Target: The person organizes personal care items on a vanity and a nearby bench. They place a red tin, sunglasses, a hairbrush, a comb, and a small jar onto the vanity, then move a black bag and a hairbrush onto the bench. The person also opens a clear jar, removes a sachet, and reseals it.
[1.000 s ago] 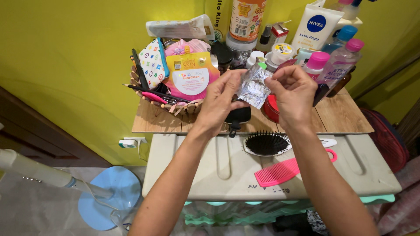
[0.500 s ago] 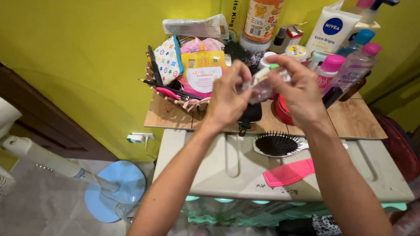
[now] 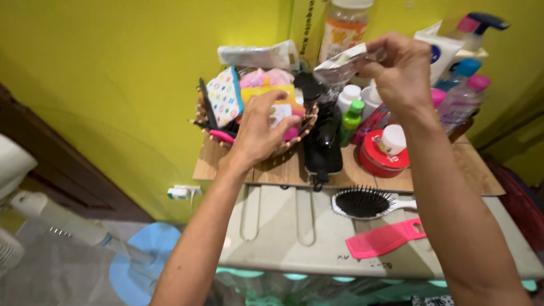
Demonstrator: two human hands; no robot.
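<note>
The person's right hand [image 3: 399, 71] is pinching a crumpled silver foil packet [image 3: 340, 65] between thumb and fingers [image 3: 371, 54], holding it raised above the cluster of bottles at the back of the desk [image 3: 453, 164]. The left hand [image 3: 260, 127] is reaching into the woven basket [image 3: 303, 127], its fingers [image 3: 280, 96] loosely spread and curled over the yellow and pink sachets [image 3: 272, 90]; whether it is gripping one of them cannot be told, since the palm is hiding the contact.

Judging from this, the packet is already in hand and off the desk, while whatever the left hand is doing in the basket is not yet finished; nothing has been lifted out there.

Around the hands the shelf is crowded. A green-capped bottle [image 3: 351, 122], a red round tin [image 3: 382, 158] with a white jar on it and a black pouch [image 3: 323, 147] are standing just beside the basket, and taller bottles are lining the yellow wall [image 3: 113, 85] behind. The lower surface is offering more free room: only a black hairbrush [image 3: 365, 202] and a pink comb [image 3: 385, 238] are lying on its right half, well apart from the basket, with the near edge open.
</note>
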